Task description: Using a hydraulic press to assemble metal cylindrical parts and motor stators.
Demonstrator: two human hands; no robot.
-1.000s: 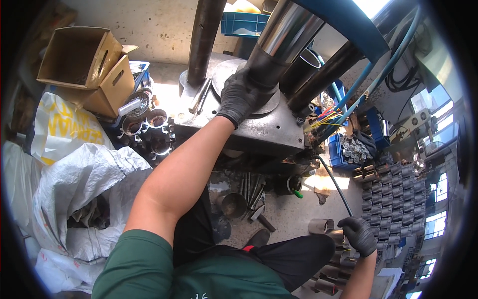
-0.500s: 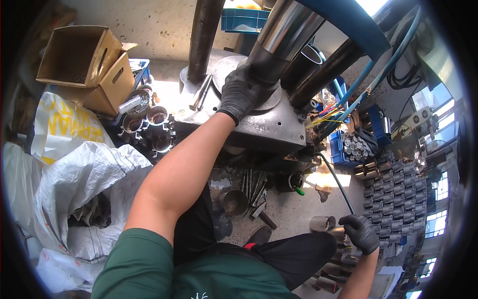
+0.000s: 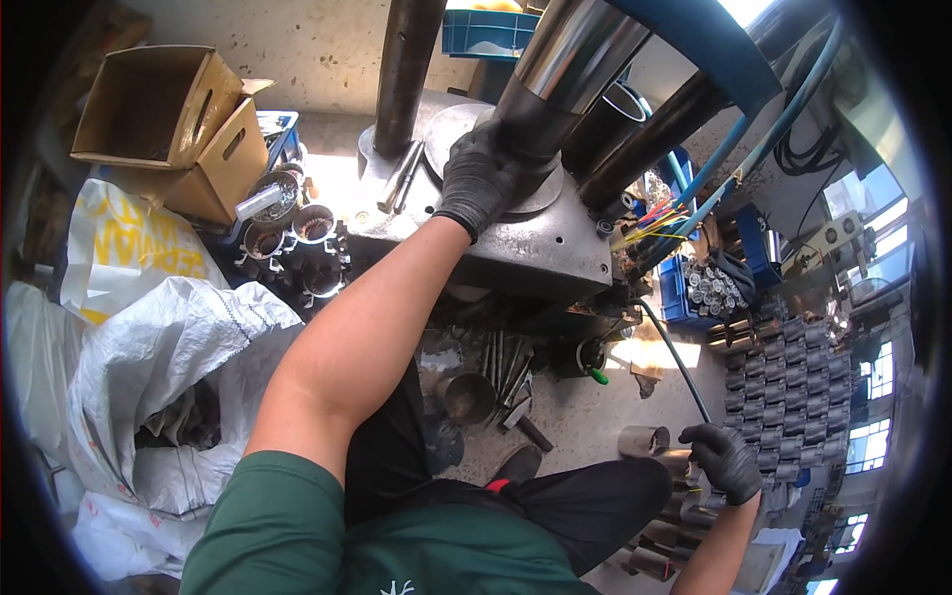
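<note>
My left hand [image 3: 478, 180], in a black knitted glove, is at the dark metal cylinder [image 3: 532, 131] under the shiny ram [image 3: 578, 48] of a press. Its fingers curl against the cylinder's near left side, with the tips partly hidden. The cylinder stands over a round steel plate [image 3: 535, 201] on the press bed [image 3: 496, 241]. Low on the right, my right hand [image 3: 725, 464], gloved in black too, is closed on the end of a thin dark lever rod [image 3: 676, 365] slanting down from the press. Two short metal bars [image 3: 401, 177] lie left of the round plate.
Steel columns [image 3: 405, 79] and blue hoses [image 3: 729, 178] flank the ram. At left are cardboard boxes [image 3: 220, 164], metal rings [image 3: 315, 226] and a white woven sack [image 3: 188, 332]. A hammer [image 3: 531, 428] lies on the floor; stacked metal parts [image 3: 793, 392] stand at right.
My right hand and the lever's end have shifted slightly right. The left hand stays against the cylinder, and the view has moved a little.
</note>
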